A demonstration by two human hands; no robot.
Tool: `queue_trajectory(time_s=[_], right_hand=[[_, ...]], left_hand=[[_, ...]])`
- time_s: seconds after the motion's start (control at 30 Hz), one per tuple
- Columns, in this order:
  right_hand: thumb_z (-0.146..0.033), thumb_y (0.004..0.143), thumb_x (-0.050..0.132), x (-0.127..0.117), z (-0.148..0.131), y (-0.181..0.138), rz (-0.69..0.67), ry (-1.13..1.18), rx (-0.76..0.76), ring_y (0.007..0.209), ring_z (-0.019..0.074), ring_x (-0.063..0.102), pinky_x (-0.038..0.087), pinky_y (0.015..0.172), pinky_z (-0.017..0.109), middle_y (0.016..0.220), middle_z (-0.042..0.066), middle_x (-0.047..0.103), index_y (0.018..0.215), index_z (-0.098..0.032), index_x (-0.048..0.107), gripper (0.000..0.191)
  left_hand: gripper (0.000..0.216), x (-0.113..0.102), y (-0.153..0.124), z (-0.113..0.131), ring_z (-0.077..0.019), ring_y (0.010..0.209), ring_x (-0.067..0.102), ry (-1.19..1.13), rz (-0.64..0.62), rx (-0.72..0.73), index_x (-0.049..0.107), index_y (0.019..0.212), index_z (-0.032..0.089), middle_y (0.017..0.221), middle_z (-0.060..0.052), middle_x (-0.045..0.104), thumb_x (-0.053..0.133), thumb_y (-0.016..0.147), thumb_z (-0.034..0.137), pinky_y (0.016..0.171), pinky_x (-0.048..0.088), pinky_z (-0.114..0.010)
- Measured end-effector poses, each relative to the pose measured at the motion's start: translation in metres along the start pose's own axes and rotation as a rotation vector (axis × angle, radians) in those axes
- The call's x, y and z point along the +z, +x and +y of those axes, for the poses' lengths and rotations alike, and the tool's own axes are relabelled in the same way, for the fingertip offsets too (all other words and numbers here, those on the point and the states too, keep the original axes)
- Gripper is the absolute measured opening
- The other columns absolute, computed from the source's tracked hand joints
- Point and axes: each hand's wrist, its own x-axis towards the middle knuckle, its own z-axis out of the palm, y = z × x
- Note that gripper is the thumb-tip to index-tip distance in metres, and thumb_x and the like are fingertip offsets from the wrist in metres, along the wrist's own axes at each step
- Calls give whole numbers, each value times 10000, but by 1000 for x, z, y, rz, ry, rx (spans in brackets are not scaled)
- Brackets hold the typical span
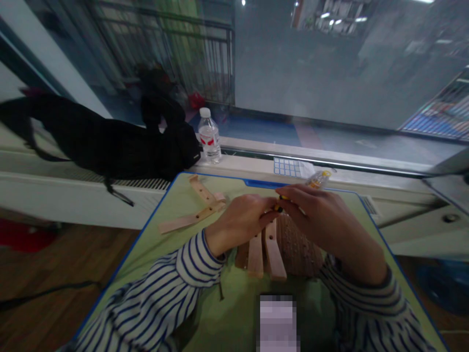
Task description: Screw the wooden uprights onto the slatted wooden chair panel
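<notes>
My left hand [240, 220] and my right hand [318, 215] meet above the green table [176, 205], fingers pinched together on a small yellow-and-black tool [280, 204] between them. A clear plastic bag with yellow bits [318, 180] sticks out behind my right hand. Under the hands lie several wooden slats [266, 252] with holes and a rounded perforated wooden piece [296, 249]. Two more wooden strips [200, 208], joined in a V, lie on the table to the left of my left hand.
A water bottle [209, 137] and a black bag [110, 146] rest on the window ledge [249, 164] behind the table. A small blue-grid card [287, 167] lies on the ledge. A blurred patch [276, 322] sits at the near table edge.
</notes>
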Motion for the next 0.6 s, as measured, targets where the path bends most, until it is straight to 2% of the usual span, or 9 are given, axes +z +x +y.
queue_trajectory(time_s=[0.17,0.4,0.6], right_hand=[[-321,948,437,0,0,1,2,-10,5,839,215,652,451,703,327,1000,70,695,1049,-199,634,253],[-328,959,414,-1,-2,2,-19,2,21,828,203,648,445,701,318,957,54,692,1028,-201,638,267],[-250,923,455,-3,-1,0,8,36,-5,946,229,641,472,794,359,1136,95,664,1168,-175,594,291]], left_hand=[[213,0,-1,-1,-181,834,645,-19,-19,27,633,1077,221,950,-22,700,488,924,258,665,442,-273],[221,-1,1,2,-164,698,621,37,16,-74,665,1001,208,842,-25,697,566,876,359,591,412,-258],[224,-1,1,3,-160,700,619,32,19,-60,672,965,204,822,-23,693,537,894,369,588,401,-250]])
